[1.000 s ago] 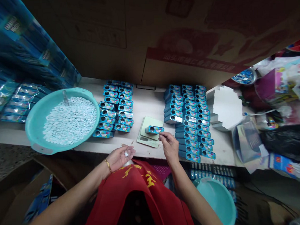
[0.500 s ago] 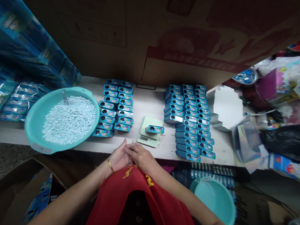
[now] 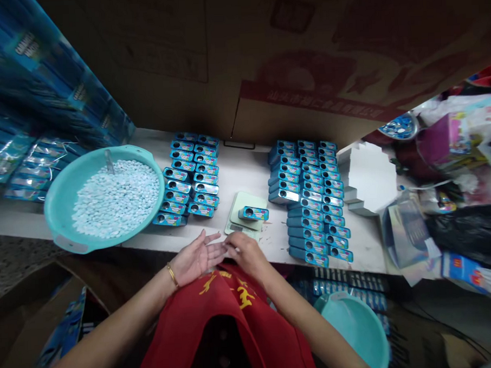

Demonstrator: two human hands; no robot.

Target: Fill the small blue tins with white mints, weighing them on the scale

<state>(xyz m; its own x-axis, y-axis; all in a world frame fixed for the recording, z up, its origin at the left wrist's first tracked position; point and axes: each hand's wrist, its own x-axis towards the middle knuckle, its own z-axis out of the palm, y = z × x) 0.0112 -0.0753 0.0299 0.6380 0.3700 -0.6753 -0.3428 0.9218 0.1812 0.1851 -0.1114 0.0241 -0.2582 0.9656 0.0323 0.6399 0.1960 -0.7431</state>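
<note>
My left hand [image 3: 194, 258] lies palm up at the table's front edge, fingers stretched and apart, with nothing clear in the palm. My right hand [image 3: 245, 253] is just beside it, fingertips curled into a pinch near the left fingertips; what they hold is too small to tell. Right behind the hands a small blue tin [image 3: 253, 213] lies on a pale green scale [image 3: 236, 225]. A teal basin [image 3: 59, 205] of small white-blue tablets [image 3: 116, 198], with a scoop handle sticking up, stands to the left.
Rows of blue tins stand left [image 3: 190, 178] and right [image 3: 311, 200] of the scale. Large cardboard boxes [image 3: 305, 67] wall the back. Blue packets [image 3: 25, 166] pile at far left, white trays [image 3: 367, 178] and bags [image 3: 471, 231] at right. An empty teal basin [image 3: 360, 331] sits below right.
My right hand left the tin on the scale, came back to my left palm, and now draws slightly right with pinched fingers. The tablets seen in the left palm no longer show.
</note>
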